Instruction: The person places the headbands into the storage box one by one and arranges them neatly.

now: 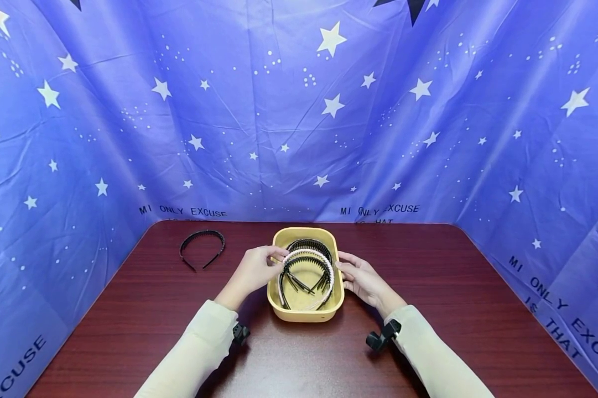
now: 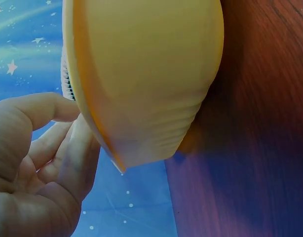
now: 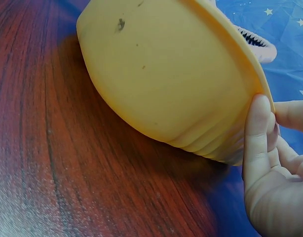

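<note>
A yellow plastic basket [image 1: 305, 315] sits on the table holding several headbands, among them a pale pink toothed headband [image 1: 331, 282] and black toothed headbands [image 1: 311, 243]. At the basket's left rim my left hand [image 1: 256, 270] pinches the pale pink headband at its left side; the rim partly hides the fingertips in the left wrist view. My right hand [image 1: 362, 278] grips the basket's right rim, thumb [image 3: 259, 118] against the outer wall and fingers over the edge. Apart on the table lies a black headband [image 1: 202, 249], to the far left.
The dark red wooden table [image 1: 478, 309] has rounded far corners. Blue star-printed cloth [image 1: 289, 110] hangs behind and on both sides of it. Each wrist wears a small black device [image 1: 384, 335] near the cream sleeves.
</note>
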### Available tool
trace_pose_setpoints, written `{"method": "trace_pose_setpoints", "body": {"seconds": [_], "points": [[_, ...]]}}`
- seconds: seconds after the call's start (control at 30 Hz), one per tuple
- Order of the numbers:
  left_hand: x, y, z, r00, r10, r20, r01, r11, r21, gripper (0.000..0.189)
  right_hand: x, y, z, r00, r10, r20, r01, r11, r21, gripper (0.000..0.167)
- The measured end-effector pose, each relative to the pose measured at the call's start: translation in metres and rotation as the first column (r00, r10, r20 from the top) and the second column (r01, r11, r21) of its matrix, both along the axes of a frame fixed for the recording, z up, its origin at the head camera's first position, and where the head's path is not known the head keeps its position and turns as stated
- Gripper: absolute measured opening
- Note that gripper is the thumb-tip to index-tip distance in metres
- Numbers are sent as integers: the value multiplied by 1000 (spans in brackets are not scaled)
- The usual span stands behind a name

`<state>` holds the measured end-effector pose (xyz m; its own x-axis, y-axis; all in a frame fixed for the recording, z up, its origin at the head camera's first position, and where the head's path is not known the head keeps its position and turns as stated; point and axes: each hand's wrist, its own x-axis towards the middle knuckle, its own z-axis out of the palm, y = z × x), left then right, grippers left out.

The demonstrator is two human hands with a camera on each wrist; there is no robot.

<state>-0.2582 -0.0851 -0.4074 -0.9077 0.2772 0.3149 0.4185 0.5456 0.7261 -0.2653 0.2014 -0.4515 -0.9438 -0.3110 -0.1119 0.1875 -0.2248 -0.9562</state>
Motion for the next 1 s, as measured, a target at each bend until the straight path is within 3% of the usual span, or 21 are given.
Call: {"method": "trace_pose_setpoints", "body": {"seconds": [0.57, 1.0], "points": [[1, 7, -1, 998, -38, -50, 34, 996, -80, 27, 1, 1, 0, 1000, -1, 3, 1, 1000, 1, 59], [1, 8, -2, 999, -4, -35, 0, 992, -126, 28, 1, 0, 0, 1000, 1, 5, -1, 1000, -10, 58]]}}
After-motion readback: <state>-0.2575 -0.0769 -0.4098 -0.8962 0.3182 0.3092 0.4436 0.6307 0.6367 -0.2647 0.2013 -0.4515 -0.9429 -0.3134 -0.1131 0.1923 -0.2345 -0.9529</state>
